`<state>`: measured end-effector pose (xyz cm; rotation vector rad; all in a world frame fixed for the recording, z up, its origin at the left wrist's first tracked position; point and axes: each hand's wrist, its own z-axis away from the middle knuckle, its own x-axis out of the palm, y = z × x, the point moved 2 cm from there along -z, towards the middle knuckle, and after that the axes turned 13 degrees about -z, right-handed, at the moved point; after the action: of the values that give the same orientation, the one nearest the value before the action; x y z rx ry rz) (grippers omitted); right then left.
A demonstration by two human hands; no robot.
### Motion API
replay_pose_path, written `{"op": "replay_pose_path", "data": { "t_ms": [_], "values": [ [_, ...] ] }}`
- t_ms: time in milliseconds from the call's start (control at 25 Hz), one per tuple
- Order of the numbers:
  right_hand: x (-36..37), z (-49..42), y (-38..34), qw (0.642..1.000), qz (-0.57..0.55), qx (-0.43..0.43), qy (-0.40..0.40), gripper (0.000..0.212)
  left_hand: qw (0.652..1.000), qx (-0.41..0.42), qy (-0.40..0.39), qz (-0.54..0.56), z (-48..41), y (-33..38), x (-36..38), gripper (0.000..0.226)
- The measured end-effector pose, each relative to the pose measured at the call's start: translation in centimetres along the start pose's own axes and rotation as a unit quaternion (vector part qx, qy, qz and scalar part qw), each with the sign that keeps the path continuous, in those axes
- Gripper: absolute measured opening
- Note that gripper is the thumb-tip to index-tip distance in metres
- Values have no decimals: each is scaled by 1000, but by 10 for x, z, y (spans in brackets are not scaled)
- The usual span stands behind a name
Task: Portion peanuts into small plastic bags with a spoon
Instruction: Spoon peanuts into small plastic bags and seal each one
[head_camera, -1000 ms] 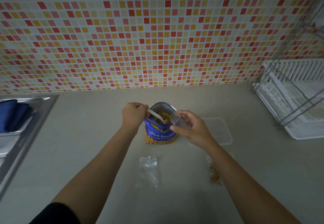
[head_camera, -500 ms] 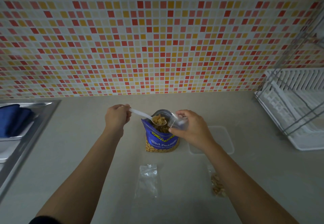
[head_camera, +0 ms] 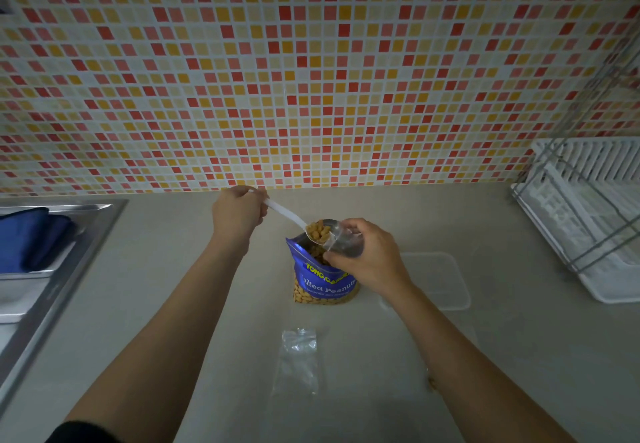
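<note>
Our left hand [head_camera: 237, 214] curls round spoon [head_camera: 320, 231] handle; loaded bowl at mouth of small bag [head_camera: 346, 245], over peanut pouch [head_camera: 325, 280]. Our right hand [head_camera: 370, 262] pinches bag open. We should tip slowly toward 4 o'clock, with bag mouth above pouch.

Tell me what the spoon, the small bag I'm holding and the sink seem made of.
The spoon: probably plastic, white and faintly translucent along its handle.
The small bag: thin clear plastic film, see-through with glossy creases.
The sink: likely stainless steel, grey with a dull brushed sheen.
</note>
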<state>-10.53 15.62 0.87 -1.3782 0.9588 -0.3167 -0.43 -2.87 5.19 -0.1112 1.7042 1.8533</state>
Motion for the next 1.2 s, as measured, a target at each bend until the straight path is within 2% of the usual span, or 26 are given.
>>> {"op": "replay_pose_path", "data": {
  "t_ms": [200,400,520,680,800,840,920,1000,1040,1080,1120,1200],
  "values": [
    [-6,2,-2,999,37,9,-5,51,999,-21,-28,-13,-3,-27,10,16],
    [-15,-2,0,996,81,20,-8,58,988,-121,-51,81,-13,-45,8,14],
    [-15,-4,-1,994,102,18,-17,58,985,-119,-51,111,-13,-40,4,14],
    [-5,-4,-3,997,71,-1,-11,50,995,-48,-41,80,-6,-11,-2,17],
    [3,-2,-5,1000,-16,12,16,49,993,107,-41,-15,19,18,-6,18],
    [5,-2,-5,998,-52,22,28,47,980,184,-46,-59,32,28,-7,19],
    [5,-1,-5,988,-140,30,52,43,926,346,-30,-145,60,48,-11,19],
    [5,1,-6,975,-212,23,65,39,868,465,34,-174,78,62,-21,18],
    [3,1,-7,970,-233,19,73,39,859,482,73,-159,80,66,-28,18],
    [1,2,-8,964,-250,18,84,39,869,466,107,-128,77,68,-34,19],
    [-1,3,-8,959,-264,18,97,40,892,424,129,-86,68,66,-39,21],
    [-6,4,-4,952,-283,19,111,41,939,322,118,-24,47,52,-35,20]
  ]
}}
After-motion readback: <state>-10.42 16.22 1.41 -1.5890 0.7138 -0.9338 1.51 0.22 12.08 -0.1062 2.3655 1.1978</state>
